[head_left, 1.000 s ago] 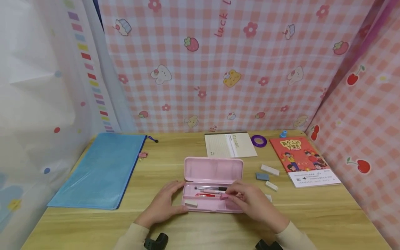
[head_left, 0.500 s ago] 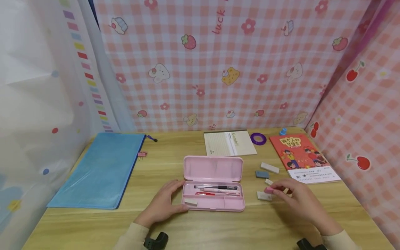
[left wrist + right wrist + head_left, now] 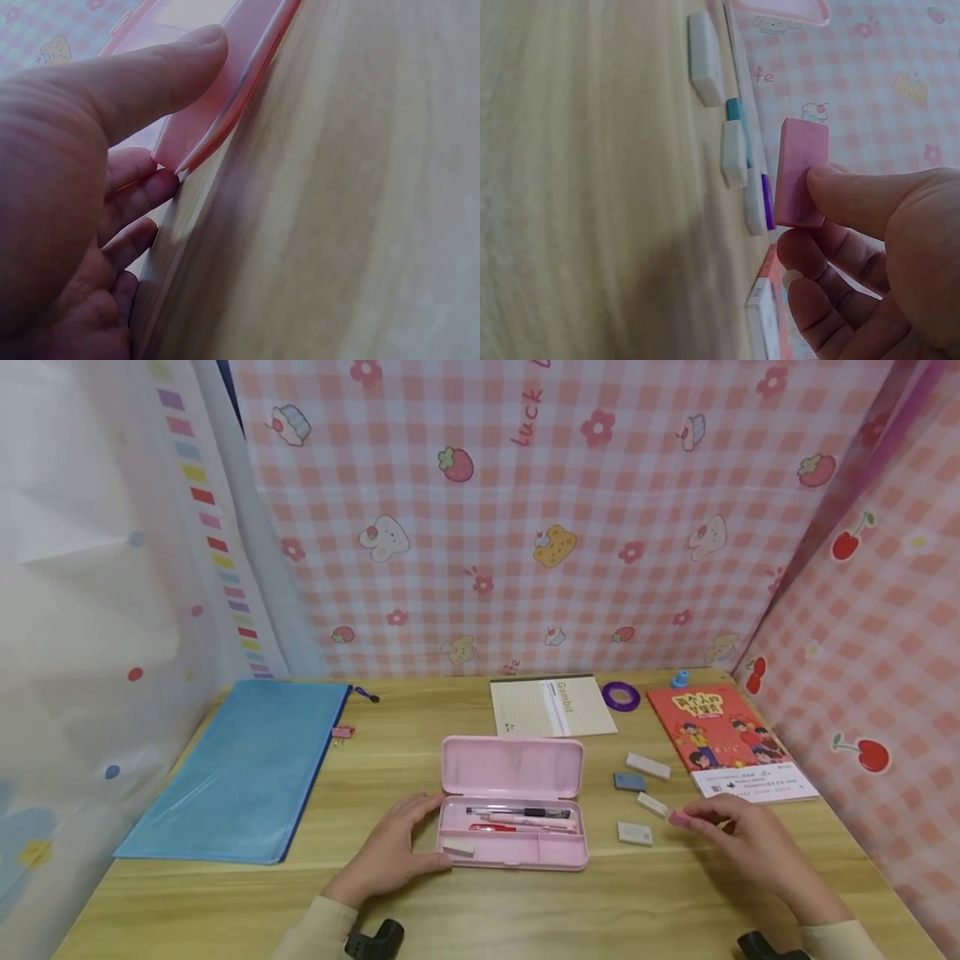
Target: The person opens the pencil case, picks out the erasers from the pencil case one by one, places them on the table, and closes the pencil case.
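On the table sits a pink pencil case (image 3: pixel 513 835) with its lid raised. Several pens (image 3: pixel 517 814) lie in its long compartment, and a white eraser (image 3: pixel 458 847) is in the front left one. My left hand (image 3: pixel 393 847) rests at the case's left end, thumb at the front corner and fingertips touching the side. To the right of the case, my right hand (image 3: pixel 750 843) pinches a pink eraser (image 3: pixel 802 172) between thumb and fingers. The eraser is raised over the table beside a small white eraser (image 3: pixel 652 804). Another white eraser (image 3: pixel 635 833) lies nearer me.
A blue eraser (image 3: pixel 629 782) and a long white eraser (image 3: pixel 648 766) lie farther back. Behind are a notebook (image 3: pixel 555 706), a purple tape roll (image 3: pixel 621 697) and a small blue item (image 3: pixel 680 679). A red book (image 3: pixel 727 735) lies right, a blue zip folder (image 3: pixel 240 768) left.
My right hand has carried the pink eraser rightward out of the pencil case, past the white erasers on the table. My left hand has stayed at the case's left end.
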The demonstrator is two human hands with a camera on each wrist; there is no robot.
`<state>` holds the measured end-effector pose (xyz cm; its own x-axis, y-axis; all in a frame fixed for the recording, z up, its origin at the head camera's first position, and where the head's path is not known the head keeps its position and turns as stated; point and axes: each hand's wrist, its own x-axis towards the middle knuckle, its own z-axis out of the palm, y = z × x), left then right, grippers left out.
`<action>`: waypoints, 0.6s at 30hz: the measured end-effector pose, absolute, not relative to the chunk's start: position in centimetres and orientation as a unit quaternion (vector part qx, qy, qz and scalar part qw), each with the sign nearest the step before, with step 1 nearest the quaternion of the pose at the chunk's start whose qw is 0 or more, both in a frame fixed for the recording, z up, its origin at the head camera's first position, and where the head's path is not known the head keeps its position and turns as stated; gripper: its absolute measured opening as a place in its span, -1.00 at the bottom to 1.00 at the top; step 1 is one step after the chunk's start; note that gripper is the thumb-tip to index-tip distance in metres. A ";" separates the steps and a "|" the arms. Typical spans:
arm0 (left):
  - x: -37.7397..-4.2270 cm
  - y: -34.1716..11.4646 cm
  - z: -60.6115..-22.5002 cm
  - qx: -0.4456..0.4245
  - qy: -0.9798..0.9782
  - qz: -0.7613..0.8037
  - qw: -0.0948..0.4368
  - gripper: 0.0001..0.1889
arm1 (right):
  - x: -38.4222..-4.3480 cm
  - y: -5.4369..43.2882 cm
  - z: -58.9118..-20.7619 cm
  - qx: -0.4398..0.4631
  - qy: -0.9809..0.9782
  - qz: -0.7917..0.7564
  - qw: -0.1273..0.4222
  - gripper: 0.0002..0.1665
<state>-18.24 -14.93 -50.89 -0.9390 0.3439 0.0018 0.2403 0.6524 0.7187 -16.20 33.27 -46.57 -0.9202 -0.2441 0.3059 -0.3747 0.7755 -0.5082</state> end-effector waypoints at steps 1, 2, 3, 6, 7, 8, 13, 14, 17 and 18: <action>-18.2 -14.9 -50.9 0.162 0.906 0.384 0.067 -0.06 | -16.2 33.3 -46.7 0.158 -0.938 0.292 0.102 -0.85; -18.2 -14.9 -50.8 0.162 0.906 0.385 0.067 -0.06 | -16.3 33.4 -46.7 0.149 -0.940 0.293 0.090 -0.87; -18.2 -14.9 -50.8 0.162 0.906 0.384 0.068 -0.06 | -16.3 33.5 -46.8 0.142 -0.942 0.294 0.079 -0.88; -18.2 -14.9 -50.8 0.161 0.906 0.385 0.069 -0.05 | -16.6 33.4 -47.1 0.126 -0.946 0.295 0.058 -0.90; -18.1 -14.9 -50.8 0.160 0.906 0.386 0.070 -0.05 | -16.7 33.4 -47.1 0.124 -0.946 0.294 0.054 -0.90; -18.1 -14.9 -50.8 0.160 0.906 0.386 0.071 -0.05 | -16.7 33.4 -47.2 0.122 -0.946 0.295 0.049 -0.89; -18.2 -15.0 -50.8 0.161 0.905 0.387 0.069 -0.05 | -17.0 33.0 -47.3 0.121 -0.948 0.292 0.040 -0.89; -18.2 -15.0 -50.9 0.162 0.905 0.387 0.068 -0.05 | -17.0 32.9 -47.3 0.121 -0.948 0.291 0.040 -0.89; -18.1 -15.0 -50.9 0.162 0.905 0.388 0.068 -0.05 | -17.1 32.7 -47.4 0.123 -0.949 0.289 0.042 -0.89; -18.1 -15.0 -50.9 0.162 0.904 0.389 0.068 -0.05 | -17.1 32.7 -47.5 0.124 -0.949 0.287 0.043 -0.89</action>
